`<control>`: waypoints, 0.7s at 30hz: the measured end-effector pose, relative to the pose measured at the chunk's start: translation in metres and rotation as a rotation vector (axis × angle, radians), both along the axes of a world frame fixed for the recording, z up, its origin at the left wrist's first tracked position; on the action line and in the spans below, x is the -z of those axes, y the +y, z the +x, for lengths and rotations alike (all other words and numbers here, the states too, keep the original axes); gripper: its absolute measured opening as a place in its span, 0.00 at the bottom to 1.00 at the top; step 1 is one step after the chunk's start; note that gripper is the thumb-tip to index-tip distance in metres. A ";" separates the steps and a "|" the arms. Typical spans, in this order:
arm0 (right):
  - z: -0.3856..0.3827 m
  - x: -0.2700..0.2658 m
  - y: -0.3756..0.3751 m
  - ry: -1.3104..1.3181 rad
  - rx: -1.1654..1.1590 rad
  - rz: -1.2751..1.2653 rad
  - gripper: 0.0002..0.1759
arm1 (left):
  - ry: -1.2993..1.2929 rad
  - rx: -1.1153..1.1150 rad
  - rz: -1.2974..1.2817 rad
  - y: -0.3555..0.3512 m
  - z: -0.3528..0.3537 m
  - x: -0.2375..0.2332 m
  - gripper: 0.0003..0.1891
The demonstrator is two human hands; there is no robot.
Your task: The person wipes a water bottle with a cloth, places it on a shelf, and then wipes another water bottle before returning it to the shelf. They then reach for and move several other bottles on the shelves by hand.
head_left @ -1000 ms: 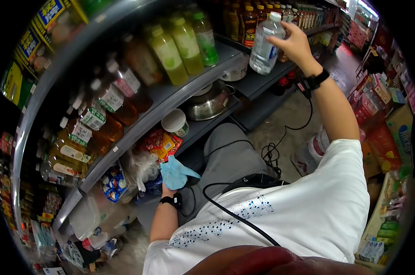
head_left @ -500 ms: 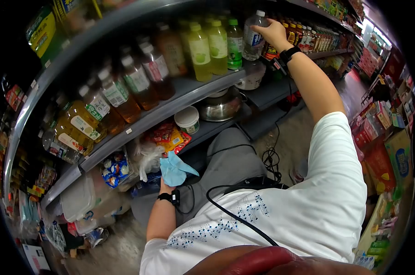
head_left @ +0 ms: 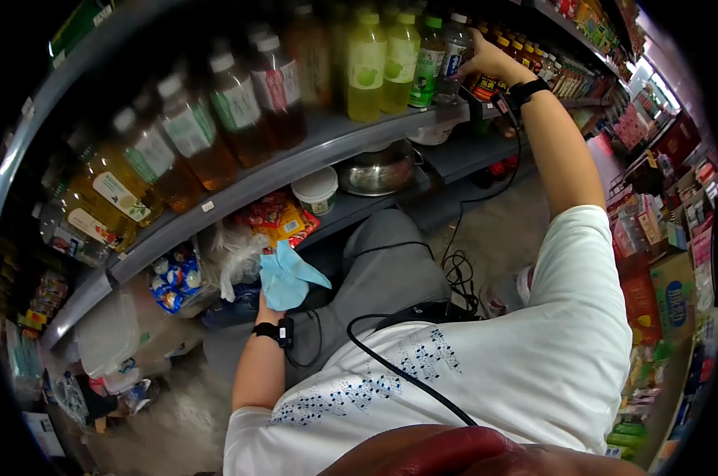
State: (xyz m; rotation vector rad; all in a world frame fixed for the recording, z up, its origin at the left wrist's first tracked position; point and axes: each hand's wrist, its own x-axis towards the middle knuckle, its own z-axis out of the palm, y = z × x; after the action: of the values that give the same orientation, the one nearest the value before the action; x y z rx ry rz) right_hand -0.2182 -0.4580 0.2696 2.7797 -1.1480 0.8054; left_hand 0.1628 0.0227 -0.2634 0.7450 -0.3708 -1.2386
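My right hand [head_left: 486, 61], at the upper right, has its fingers round a clear plastic bottle [head_left: 454, 57] with a white cap and a blue-and-white label. The bottle stands upright at the shelf, right beside a green-capped bottle [head_left: 427, 65]. Two yellow-green drink bottles [head_left: 367, 70] come to the left of that one. Low down near my knee, my left hand [head_left: 271, 310] is closed on a light blue cloth [head_left: 284, 274], which covers most of its fingers.
Several amber drink bottles [head_left: 186, 127] line the grey shelf [head_left: 248, 187] to the left. Underneath are a white tub [head_left: 315, 190], a metal pot [head_left: 377, 172] and snack packets [head_left: 283, 226]. A black cable [head_left: 454, 274] lies on the floor. Packed goods [head_left: 664, 297] fill the right side.
The clear bottle sits farther back on the shelf and closer to the green-capped bottle, with my right hand still on it. My view has shifted slightly; my left hand keeps the cloth.
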 end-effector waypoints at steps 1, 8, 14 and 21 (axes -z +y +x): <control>-0.001 0.006 -0.004 0.041 0.007 -0.149 0.66 | -0.272 -0.003 -0.016 -0.004 -0.001 0.001 0.22; 0.023 -0.004 0.007 0.213 0.070 -0.101 0.64 | 0.169 -0.051 0.187 0.002 -0.033 -0.093 0.23; 0.033 -0.002 -0.023 0.294 0.119 -0.096 0.73 | 0.196 0.086 -0.044 0.001 -0.014 -0.040 0.21; 0.045 -0.002 -0.024 0.307 0.194 -0.052 0.71 | 0.340 0.003 0.249 0.000 -0.016 -0.059 0.22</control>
State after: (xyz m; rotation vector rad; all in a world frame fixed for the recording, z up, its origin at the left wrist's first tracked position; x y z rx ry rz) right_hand -0.1731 -0.4818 0.2721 2.5782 -1.2859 0.3687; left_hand 0.1463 0.0229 -0.2046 0.7275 0.0622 -1.4019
